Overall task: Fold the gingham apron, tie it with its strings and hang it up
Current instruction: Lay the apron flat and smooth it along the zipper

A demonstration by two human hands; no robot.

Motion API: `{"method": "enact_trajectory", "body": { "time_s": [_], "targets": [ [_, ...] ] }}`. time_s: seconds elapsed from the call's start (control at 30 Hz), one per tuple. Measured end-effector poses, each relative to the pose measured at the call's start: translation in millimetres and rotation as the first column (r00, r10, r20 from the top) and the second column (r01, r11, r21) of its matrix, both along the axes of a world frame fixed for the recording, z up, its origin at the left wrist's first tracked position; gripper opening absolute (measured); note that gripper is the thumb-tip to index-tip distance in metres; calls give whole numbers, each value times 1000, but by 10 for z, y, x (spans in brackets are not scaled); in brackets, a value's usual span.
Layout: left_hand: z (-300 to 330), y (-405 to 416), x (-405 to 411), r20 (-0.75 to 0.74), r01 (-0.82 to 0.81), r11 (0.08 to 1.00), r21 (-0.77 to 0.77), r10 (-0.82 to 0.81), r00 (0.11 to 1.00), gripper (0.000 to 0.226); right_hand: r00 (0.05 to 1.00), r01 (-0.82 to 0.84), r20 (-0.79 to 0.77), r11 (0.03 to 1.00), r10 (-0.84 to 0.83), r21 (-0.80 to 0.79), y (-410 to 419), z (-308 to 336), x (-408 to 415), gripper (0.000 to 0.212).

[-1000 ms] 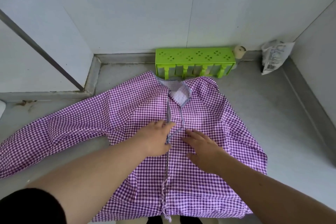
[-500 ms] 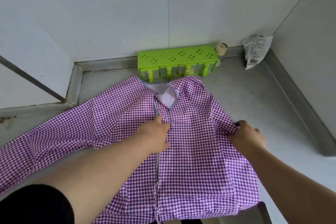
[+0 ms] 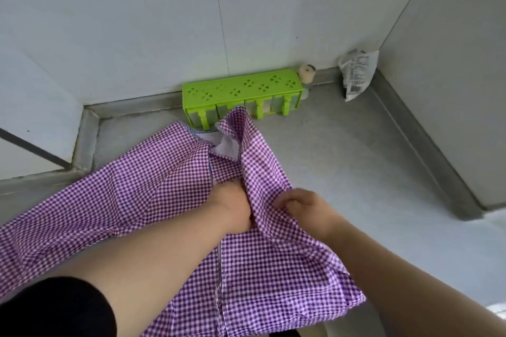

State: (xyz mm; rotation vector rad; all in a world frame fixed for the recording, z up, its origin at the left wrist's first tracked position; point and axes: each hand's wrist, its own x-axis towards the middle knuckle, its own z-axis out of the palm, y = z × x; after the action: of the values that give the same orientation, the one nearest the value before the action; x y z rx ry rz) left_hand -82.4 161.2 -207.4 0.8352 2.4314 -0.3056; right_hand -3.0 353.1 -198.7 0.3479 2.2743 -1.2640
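Our gingham apron [image 3: 169,200] lies spread on the worktop [image 3: 369,172], its collar end toward the back edge near the green rack [image 3: 241,90]. Half a second ago our right hand [image 3: 304,205] had only reached the right-hand side panel; now it pinches that panel, lifted and swung in toward the centre seam. Our left hand [image 3: 232,208] presses the middle as before (whether its fingers curl round cloth we cannot tell). The first fold is under way, we judge; the long left side remains spread, with tying and hanging to come.
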Motion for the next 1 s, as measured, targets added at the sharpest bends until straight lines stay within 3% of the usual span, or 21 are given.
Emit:
{"method": "enact_trajectory", "body": {
  "time_s": [0.07,0.1,0.17,0.3,0.37,0.47,0.67,0.73,0.83,0.93,1.0],
  "targets": [
    [-40,33,10,-10,-2,997,-71,2,1000,66,990,110,-119,951,-78,289,122,-187,25,33],
    [-66,44,12,-11,-1,995,-105,-1,1000,73,991,101,-121,935,-63,340,154,-253,55,30],
    [-101,66,21,-2,-26,992,-124,26,1000,81,999,51,-29,953,-45,300,161,-285,126,36],
    [-194,192,-18,15,-44,983,-181,47,999,86,987,133,73,981,-144,141,65,-255,145,78],
    [-244,235,-29,31,0,969,-248,8,999,87,986,94,120,985,-112,148,36,-263,130,65],
    [-197,265,-21,23,4,966,-257,2,1000,89,988,9,151,989,-32,149,46,-259,165,7],
    [-43,300,20,51,-59,978,-198,70,996,100,993,115,28,989,-118,95,328,-59,138,12],
    [-49,294,19,52,-64,981,-183,75,996,102,991,131,4,985,-132,117,465,40,55,18],
    [-55,306,35,35,-44,976,-212,53,998,102,972,220,-121,960,-201,170,681,298,-94,11],
    [-30,314,29,-27,26,967,-252,-34,999,102,913,364,-246,922,-325,133,831,594,-205,14],
    [-9,326,22,-78,142,966,-217,-162,984,99,949,283,-161,958,-273,47,815,699,-230,22]
  ]
}}
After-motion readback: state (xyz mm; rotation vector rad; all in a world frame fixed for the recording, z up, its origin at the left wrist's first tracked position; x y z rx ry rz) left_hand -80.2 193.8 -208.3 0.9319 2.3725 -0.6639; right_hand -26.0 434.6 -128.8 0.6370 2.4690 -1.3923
